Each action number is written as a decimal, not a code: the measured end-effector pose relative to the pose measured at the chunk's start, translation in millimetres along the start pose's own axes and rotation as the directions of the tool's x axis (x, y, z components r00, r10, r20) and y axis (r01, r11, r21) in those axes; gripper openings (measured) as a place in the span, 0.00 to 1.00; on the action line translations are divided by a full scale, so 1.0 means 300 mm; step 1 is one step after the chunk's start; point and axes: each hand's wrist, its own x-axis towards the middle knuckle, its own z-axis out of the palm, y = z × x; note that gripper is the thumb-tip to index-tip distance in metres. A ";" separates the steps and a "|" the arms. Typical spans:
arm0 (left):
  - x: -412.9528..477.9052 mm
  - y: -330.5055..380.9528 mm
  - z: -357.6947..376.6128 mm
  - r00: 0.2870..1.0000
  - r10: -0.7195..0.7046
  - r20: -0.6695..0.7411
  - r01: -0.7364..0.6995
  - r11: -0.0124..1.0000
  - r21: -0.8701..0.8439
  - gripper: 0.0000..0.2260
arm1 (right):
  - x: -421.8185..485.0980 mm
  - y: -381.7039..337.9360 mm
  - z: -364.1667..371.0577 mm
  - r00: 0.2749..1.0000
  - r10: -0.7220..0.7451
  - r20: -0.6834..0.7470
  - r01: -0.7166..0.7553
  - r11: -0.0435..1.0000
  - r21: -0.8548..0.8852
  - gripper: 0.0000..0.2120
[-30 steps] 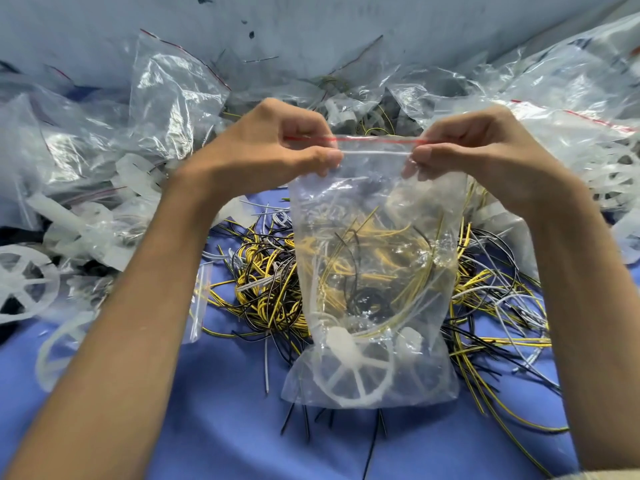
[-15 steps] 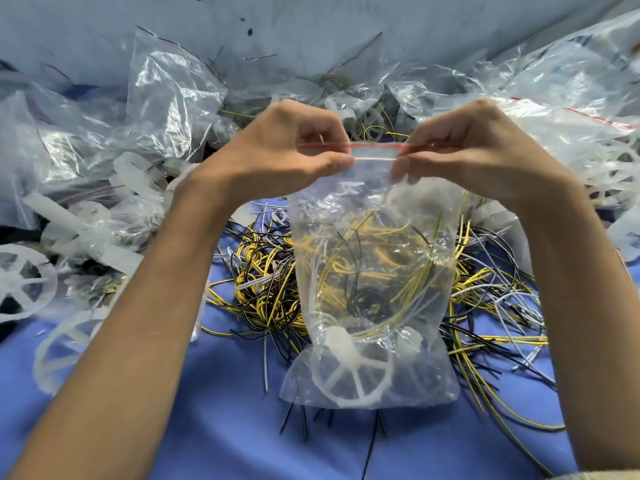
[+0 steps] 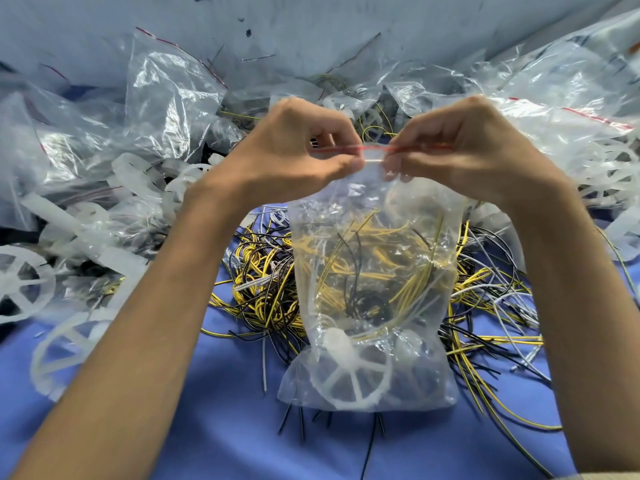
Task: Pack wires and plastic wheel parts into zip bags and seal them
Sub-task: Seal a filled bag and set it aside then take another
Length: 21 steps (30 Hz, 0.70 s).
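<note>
A clear zip bag with a red strip along its top stands upright on the blue cloth, its base resting there. Inside it lie yellow, black and white wires and a white plastic wheel at the bottom. My left hand pinches the bag's zip edge from the left. My right hand pinches the same edge from the right. The fingertips of both hands almost meet at the middle of the strip.
A loose pile of yellow, black and white wires lies behind the bag. Loose white wheels sit at the left. Heaps of clear zip bags fill the back and right, against a grey wall.
Both hands have slid inward along the zip edge, so the gap between their fingertips has shrunk to almost nothing. The bag's top has bunched narrower.
</note>
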 end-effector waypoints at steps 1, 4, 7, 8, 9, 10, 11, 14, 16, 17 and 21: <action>0.000 0.001 0.002 1.000 0.009 -0.005 -0.009 1.000 0.002 0.02 | -0.001 0.000 -0.001 1.000 -0.004 0.000 0.004 1.000 -0.009 0.06; 0.001 0.001 0.004 0.999 0.036 -0.017 -0.036 0.999 -0.022 0.02 | 0.001 -0.004 0.001 1.000 -0.022 -0.015 0.021 0.999 -0.036 0.06; 0.004 -0.004 0.002 0.999 0.032 -0.033 -0.033 0.999 -0.024 0.03 | 0.010 -0.003 0.006 0.999 -0.022 -0.033 0.021 0.999 -0.034 0.08; 0.004 -0.004 0.002 0.999 0.029 -0.035 -0.030 0.999 -0.018 0.02 | 0.013 -0.005 0.010 0.999 -0.026 -0.036 0.024 0.998 -0.056 0.08; 0.004 -0.002 0.003 0.999 0.026 -0.036 -0.027 1.000 -0.014 0.02 | 0.015 -0.007 0.014 0.999 -0.033 -0.040 0.029 0.996 -0.082 0.09; 0.005 -0.001 0.006 0.999 0.026 -0.034 -0.027 1.000 -0.014 0.02 | 0.016 -0.008 0.017 0.998 -0.040 -0.044 0.036 0.994 -0.102 0.09; 0.004 0.001 0.007 0.999 0.032 -0.033 -0.033 0.999 -0.015 0.01 | 0.017 -0.008 0.020 0.998 -0.045 -0.045 0.040 0.992 -0.117 0.09; 0.005 0.005 0.010 0.997 0.054 -0.046 -0.054 0.999 -0.003 0.04 | 0.018 -0.008 0.032 0.997 -0.056 -0.056 0.047 0.988 -0.150 0.07; 0.005 0.004 0.010 0.996 0.062 -0.059 -0.062 0.998 0.014 0.04 | 0.019 -0.009 0.037 0.995 -0.075 -0.059 0.063 0.982 -0.181 0.05; 0.005 0.006 0.012 0.995 0.069 -0.065 -0.067 0.997 0.035 0.04 | 0.019 -0.010 0.037 0.995 -0.084 -0.054 0.071 0.977 -0.202 0.04; 0.008 0.014 0.018 0.993 0.083 -0.080 -0.079 0.996 0.048 0.03 | 0.018 -0.010 0.023 0.992 -0.108 -0.070 0.090 0.971 -0.223 0.04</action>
